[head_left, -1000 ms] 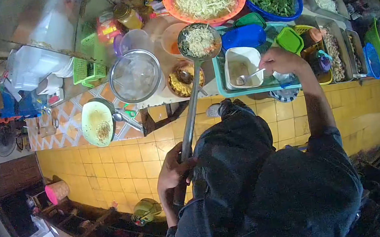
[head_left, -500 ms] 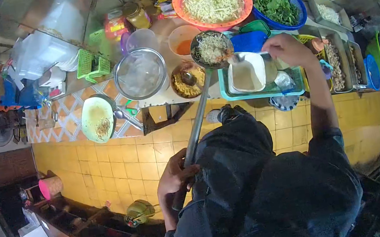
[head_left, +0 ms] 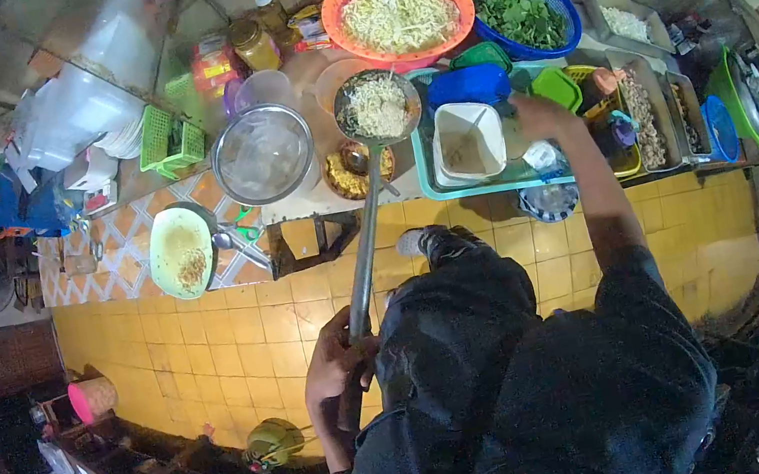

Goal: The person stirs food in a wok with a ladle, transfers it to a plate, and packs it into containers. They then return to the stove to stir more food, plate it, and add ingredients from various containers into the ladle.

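Both hands are working at once. Nearest me, my left hand (head_left: pixel 341 366) is wrapping tight round the low end of the ladle (head_left: pixel 375 106), down by my hip. From there the long shaft is reaching out across the floor (head_left: pixel 214 337). The ladle's cup, loaded with pale shreds, is hanging level at the counter edge, between the steel bowl (head_left: pixel 263 153) and the white tub (head_left: pixel 467 142), so nothing is spilling. Further out, my right hand (head_left: pixel 546 116) is stretching past the tub over the teal tray (head_left: pixel 482 186), where the small pots are sitting within reach. It is blurring, so I cannot tell whether it is pinching anything. Beyond, the orange basket (head_left: pixel 398 10) and blue basket (head_left: pixel 522 9) are waiting along the back.
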A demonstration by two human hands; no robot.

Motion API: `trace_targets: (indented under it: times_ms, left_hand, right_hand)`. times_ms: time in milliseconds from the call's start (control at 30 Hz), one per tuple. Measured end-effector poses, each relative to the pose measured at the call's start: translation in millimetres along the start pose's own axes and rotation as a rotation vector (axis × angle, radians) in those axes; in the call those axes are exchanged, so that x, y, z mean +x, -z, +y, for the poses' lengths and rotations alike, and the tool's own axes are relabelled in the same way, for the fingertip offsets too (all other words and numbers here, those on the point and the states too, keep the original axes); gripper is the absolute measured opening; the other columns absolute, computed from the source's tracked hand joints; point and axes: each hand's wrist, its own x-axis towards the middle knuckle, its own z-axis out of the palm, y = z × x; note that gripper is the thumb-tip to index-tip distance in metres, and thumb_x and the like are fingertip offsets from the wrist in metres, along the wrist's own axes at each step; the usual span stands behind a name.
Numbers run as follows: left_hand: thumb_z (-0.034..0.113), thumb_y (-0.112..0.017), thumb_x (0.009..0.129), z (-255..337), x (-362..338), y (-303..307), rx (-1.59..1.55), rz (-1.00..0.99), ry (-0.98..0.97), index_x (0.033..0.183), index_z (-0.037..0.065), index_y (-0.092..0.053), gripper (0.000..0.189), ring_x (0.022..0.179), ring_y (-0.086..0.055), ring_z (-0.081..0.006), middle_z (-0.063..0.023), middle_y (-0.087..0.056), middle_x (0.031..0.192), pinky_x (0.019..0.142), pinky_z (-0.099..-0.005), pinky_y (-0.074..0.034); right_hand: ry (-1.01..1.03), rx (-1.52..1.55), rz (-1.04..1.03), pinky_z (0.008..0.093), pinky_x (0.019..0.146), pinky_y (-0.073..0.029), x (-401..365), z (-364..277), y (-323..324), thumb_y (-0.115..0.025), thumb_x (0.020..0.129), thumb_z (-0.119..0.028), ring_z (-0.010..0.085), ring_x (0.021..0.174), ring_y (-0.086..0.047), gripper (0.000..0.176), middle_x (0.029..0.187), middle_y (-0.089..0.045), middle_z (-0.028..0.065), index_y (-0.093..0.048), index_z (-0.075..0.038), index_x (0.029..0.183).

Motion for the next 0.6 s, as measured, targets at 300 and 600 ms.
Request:
trace_targets:
  times_ms: [300, 600]
  left_hand:
    - [0.002, -0.058, 0.074, -19.6, -27.5, -15.0, -0.09, 0.056, -0.007, 0.091, 0.0, -0.049, 0.02, 0.036, -0.043, -0.0105, -0.0051, -0.049, 0.063, 0.032, -0.0226, -0.035]
    - [0.003, -0.061, 0.077, -46.9, -50.1, -37.2, -0.121, 0.149, -0.032, 0.108, -0.004, -0.046, 0.036, 0.04, -0.046, -0.0111, -0.005, -0.05, 0.063, 0.035, -0.0237, -0.036]
  right_hand:
    - [-0.115, -0.084, -0.099, 0.0498, 0.101, -0.034, -5.3, -22.0, -48.7, -0.077, 0.058, -0.043, 0.0371, 0.126, -0.035, 0.089, 0.137, -0.035, 0.0225, -0.04, -0.008, 0.131]
    - [-0.102, 0.058, -0.112, 0.0496, 0.101, -0.035, -20.4, -39.7, -29.8, -0.069, 0.066, -0.047, 0.0374, 0.124, -0.037, 0.089, 0.133, -0.04, 0.0203, -0.03, -0.011, 0.137]
